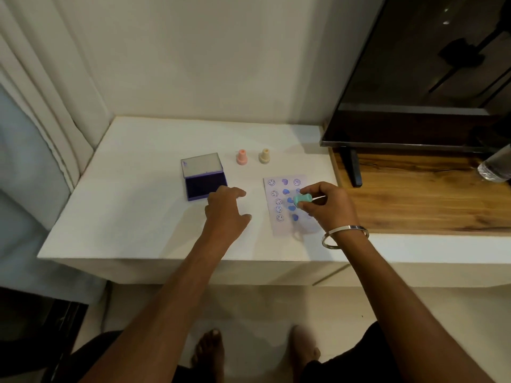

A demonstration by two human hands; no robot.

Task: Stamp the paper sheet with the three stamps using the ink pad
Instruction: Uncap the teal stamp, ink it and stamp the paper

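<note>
Stamp lifted over paper

Right hand (326,205) pinches the teal stamp (301,199), tilted above the paper (287,225), I judge between prints. Left hand (225,207), fingers relaxed, rests left of the paper, beside the open pad (205,185), probably steadying it.

Table top (138,205) — matt white, smooth. Shelf (414,200) beside it — wood, visible grain, slight sheen. Paper sheet (287,225), thin, matt, pale. Ink pad (203,175): glossy purple plastic case, clear lid, dark matt pad. Three stamps look like matt plastic: pink (241,157), cream (264,156), teal (301,200). Bangle (344,235), polished metal. Screen (428,67), glossy black.
</note>
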